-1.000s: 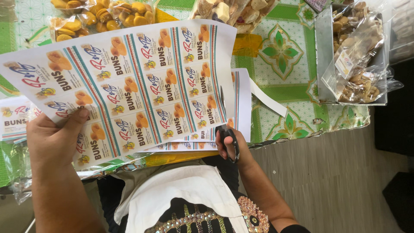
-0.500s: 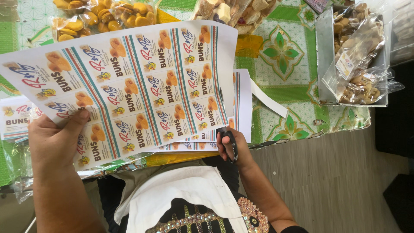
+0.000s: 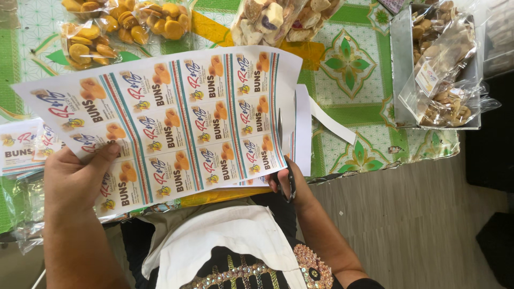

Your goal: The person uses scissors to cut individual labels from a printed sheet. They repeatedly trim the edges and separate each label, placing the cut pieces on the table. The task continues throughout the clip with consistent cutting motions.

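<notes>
The left hand [image 3: 75,179] pinches the lower left corner of a printed label sheet [image 3: 176,120], thumb on top, holding it above the green patterned tabletop [image 3: 353,85]. The right hand [image 3: 286,184] is closed through the handles of scissors [image 3: 282,160], whose blades run up the sheet's right edge. With only one corner held, the paper could sag or twist, so the cut might wander into the labels. Cut strips [image 3: 321,120] beside the blades could snag.

Both hands [image 3: 75,179] [image 3: 286,182] closed, gripping.
</notes>
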